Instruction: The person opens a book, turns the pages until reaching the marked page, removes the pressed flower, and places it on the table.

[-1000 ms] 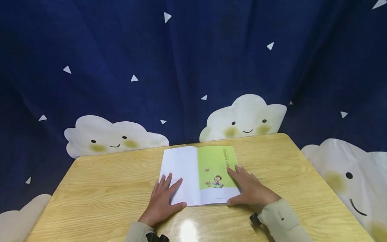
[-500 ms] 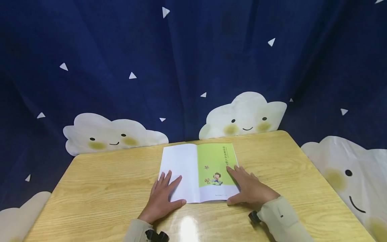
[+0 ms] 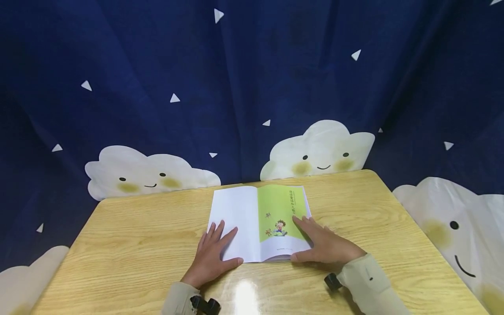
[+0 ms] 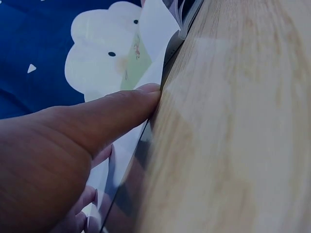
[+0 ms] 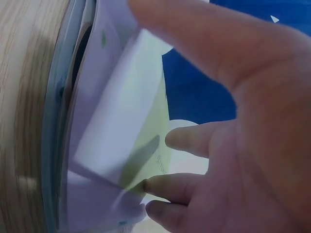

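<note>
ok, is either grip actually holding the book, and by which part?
Left grip: no hold, lies spread on the blank page. Right grip: at the green page's raised outer edge; can't tell if pinched.

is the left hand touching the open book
Touching: the left wrist view shows the left hand with its thumb tip resting on the near edge of the open book.
</note>
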A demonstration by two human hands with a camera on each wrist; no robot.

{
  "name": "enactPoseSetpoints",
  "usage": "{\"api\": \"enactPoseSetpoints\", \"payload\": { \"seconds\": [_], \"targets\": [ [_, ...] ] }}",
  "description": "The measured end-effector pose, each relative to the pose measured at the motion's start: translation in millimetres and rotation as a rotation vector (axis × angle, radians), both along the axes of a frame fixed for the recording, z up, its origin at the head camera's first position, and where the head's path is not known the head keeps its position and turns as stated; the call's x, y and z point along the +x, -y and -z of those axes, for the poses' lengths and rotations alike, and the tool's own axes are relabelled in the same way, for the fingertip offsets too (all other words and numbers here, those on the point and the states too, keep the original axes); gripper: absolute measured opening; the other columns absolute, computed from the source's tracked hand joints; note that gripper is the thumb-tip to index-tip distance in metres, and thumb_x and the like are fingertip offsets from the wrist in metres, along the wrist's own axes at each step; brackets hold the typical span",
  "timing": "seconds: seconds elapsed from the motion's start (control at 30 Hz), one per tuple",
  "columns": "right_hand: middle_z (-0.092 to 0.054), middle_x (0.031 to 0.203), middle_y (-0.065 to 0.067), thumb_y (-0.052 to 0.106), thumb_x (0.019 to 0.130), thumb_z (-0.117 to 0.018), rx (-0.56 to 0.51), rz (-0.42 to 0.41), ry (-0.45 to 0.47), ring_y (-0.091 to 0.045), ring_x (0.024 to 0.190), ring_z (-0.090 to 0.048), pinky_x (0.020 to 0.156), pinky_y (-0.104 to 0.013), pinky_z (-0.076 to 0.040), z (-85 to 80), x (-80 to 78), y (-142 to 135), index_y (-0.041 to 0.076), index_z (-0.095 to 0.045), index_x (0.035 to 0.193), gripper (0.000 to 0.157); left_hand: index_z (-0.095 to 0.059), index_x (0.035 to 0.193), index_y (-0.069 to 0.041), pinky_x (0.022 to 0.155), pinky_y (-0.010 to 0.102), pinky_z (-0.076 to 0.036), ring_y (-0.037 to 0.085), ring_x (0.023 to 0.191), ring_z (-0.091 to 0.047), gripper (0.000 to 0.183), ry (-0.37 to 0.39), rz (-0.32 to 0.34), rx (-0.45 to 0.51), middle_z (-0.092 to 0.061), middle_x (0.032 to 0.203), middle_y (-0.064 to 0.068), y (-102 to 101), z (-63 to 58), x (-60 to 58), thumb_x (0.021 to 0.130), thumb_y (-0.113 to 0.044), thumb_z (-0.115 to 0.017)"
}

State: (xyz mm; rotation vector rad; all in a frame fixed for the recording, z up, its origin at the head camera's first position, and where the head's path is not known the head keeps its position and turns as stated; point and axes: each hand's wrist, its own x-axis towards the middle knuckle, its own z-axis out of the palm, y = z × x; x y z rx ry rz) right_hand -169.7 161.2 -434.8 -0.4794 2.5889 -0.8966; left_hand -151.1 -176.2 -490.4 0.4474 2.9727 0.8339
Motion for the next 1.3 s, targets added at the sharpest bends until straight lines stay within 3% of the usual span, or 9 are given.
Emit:
{"api": "enactPoseSetpoints", "payload": {
  "seconds": [0.27, 0.47, 0.63, 0.87, 1.1, 1.3],
  "targets": [
    [-0.015, 0.16, -0.009, 0.055, 0.077, -0.075, -0.178, -0.057, 0.033, -0.032, 0.145, -0.014, 0.113, -0.057, -0.019, 2.5, -2.4, -1.0, 0.017, -0.016, 0.156, 0.105, -0.043, 0.147, -0.027, 0.115, 0.058, -0.005, 0.037, 0.147, -0.005, 0.082, -0.01, -0.001, -0.012, -0.019, 0.159, 0.016, -0.6, 1.0, -0.8, 0.077, -0.062, -0.068],
    [-0.012, 0.161, -0.004, 0.05, 0.076, -0.078, -0.237, -0.095, 0.055, -0.025, 0.145, -0.014, 0.114, -0.052, -0.02, 0.0, -2.5, 2.3, 0.023, -0.012, 0.156, 0.107, -0.043, 0.147, -0.027, 0.115, 0.057, -0.005, 0.037, 0.147, -0.005, 0.082, -0.013, -0.004, -0.014, -0.019, 0.159, 0.015, 0.2, 1.8, 0.3, 0.077, -0.062, -0.069],
    [-0.01, 0.161, -0.005, 0.043, 0.07, -0.084, -0.249, -0.129, 0.046, -0.028, 0.145, -0.014, 0.113, -0.054, -0.021, -3.7, -0.3, 4.6, 0.029, -0.009, 0.156, 0.115, -0.043, 0.147, -0.027, 0.115, 0.058, -0.005, 0.038, 0.146, -0.006, 0.082, -0.017, -0.003, -0.016, -0.019, 0.159, 0.015, 0.8, 2.4, 0.5, 0.077, -0.063, -0.068],
    [-0.004, 0.162, 0.003, 0.031, 0.066, -0.089, -0.271, -0.161, -0.049, -0.021, 0.145, -0.013, 0.114, -0.052, -0.021, -10.0, 1.5, 10.0, 0.033, 0.0, 0.156, 0.127, -0.043, 0.147, -0.028, 0.115, 0.058, -0.006, 0.038, 0.146, -0.006, 0.082, -0.023, 0.003, -0.018, -0.02, 0.158, 0.016, 0.6, 1.6, -0.8, 0.077, -0.063, -0.068],
    [-0.009, 0.161, 0.001, -0.003, 0.069, -0.081, -0.271, -0.086, -0.244, -0.022, 0.145, -0.016, 0.113, -0.048, -0.024, -14.3, 1.1, 19.5, 0.029, -0.001, 0.156, 0.122, -0.043, 0.147, -0.027, 0.114, 0.058, -0.007, 0.039, 0.146, -0.008, 0.082, -0.036, 0.01, -0.027, -0.021, 0.158, 0.017, 0.7, 1.5, -1.0, 0.077, -0.062, -0.068],
    [-0.015, 0.16, 0.004, 0.0, 0.071, -0.082, -0.334, -0.019, -0.364, -0.022, 0.144, -0.02, 0.113, -0.049, -0.025, -18.9, 2.8, 25.4, 0.032, -0.008, 0.156, 0.117, -0.044, 0.146, -0.027, 0.114, 0.059, -0.008, 0.039, 0.146, -0.009, 0.082, -0.042, 0.011, -0.036, -0.022, 0.157, 0.017, 0.9, 3.5, -0.4, 0.077, -0.063, -0.068]
  ]
}}
